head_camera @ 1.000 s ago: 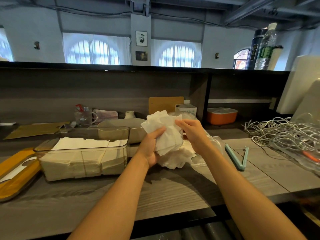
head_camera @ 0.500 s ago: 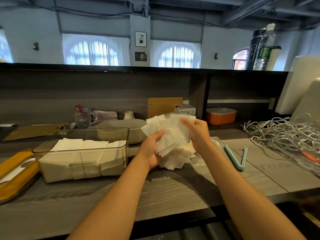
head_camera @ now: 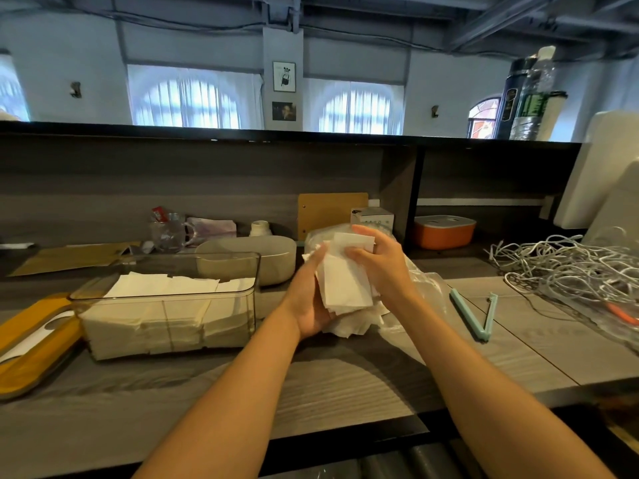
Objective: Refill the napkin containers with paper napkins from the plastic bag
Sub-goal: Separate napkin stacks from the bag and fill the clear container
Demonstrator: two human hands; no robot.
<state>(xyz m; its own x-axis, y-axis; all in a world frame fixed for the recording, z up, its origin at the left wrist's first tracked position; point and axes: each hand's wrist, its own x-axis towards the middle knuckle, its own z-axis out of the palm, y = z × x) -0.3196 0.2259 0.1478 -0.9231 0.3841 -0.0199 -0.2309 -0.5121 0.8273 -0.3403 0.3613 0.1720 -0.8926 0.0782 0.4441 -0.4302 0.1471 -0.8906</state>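
Observation:
A stack of white paper napkins (head_camera: 342, 281) stands on edge between both hands above the counter. My left hand (head_camera: 309, 299) cups it from below and the left. My right hand (head_camera: 380, 262) grips its top and right side. Under them lies the clear plastic bag (head_camera: 420, 288) with more loose napkins (head_camera: 352, 326). A clear napkin container (head_camera: 166, 305), well filled with white napkins, sits to the left. A beige oval container (head_camera: 276, 257) stands just behind it.
A yellow lid (head_camera: 31, 344) lies at the far left. A teal bag clip (head_camera: 473, 316) lies open right of the bag. A tangle of white cables (head_camera: 567, 267) fills the right side. An orange box (head_camera: 444, 231) and a glass mug (head_camera: 167, 233) stand at the back.
The fanned, loose napkins have been squared into a tighter upright stack. My right hand moved over its top and right side; my left hand closed in under it.

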